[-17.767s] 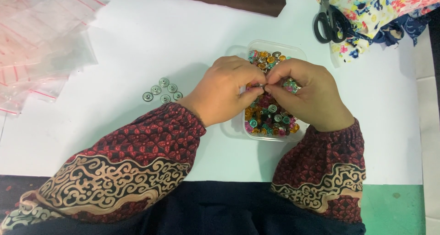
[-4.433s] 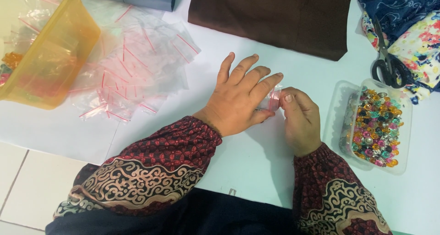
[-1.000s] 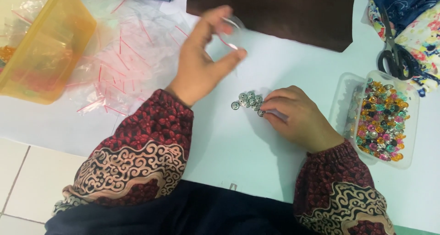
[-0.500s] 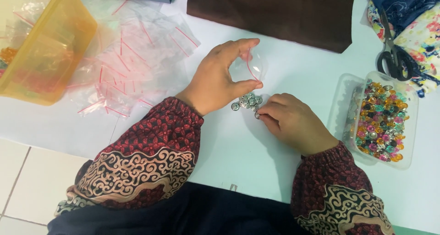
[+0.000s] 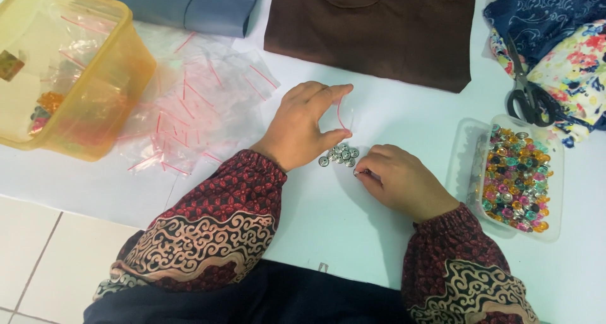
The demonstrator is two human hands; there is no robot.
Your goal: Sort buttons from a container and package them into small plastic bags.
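Observation:
My left hand [image 5: 302, 123] holds a small clear zip bag [image 5: 344, 115] with a red strip, its mouth pinched open between thumb and forefinger, just above a little heap of silver buttons [image 5: 339, 155] on the white table [image 5: 328, 216]. Just right of that heap, my right hand [image 5: 398, 179] rests on the table with its fingertips pinching one button. Both sleeves are dark red with a patterned band.
A clear tray [image 5: 467, 160] of coloured buttons sits at the right. Black scissors [image 5: 529, 96] lie on patterned cloth [image 5: 568, 52] above it. A pile of clear zip bags [image 5: 196, 103] and a yellow tub [image 5: 69, 78] stand at the left; brown cloth [image 5: 379, 27] and blue cloth [image 5: 183, 5] lie behind.
My left hand has come down from mid-air with the small bag to just above the button heap. My right hand stays beside the heap, fingers closing on a button.

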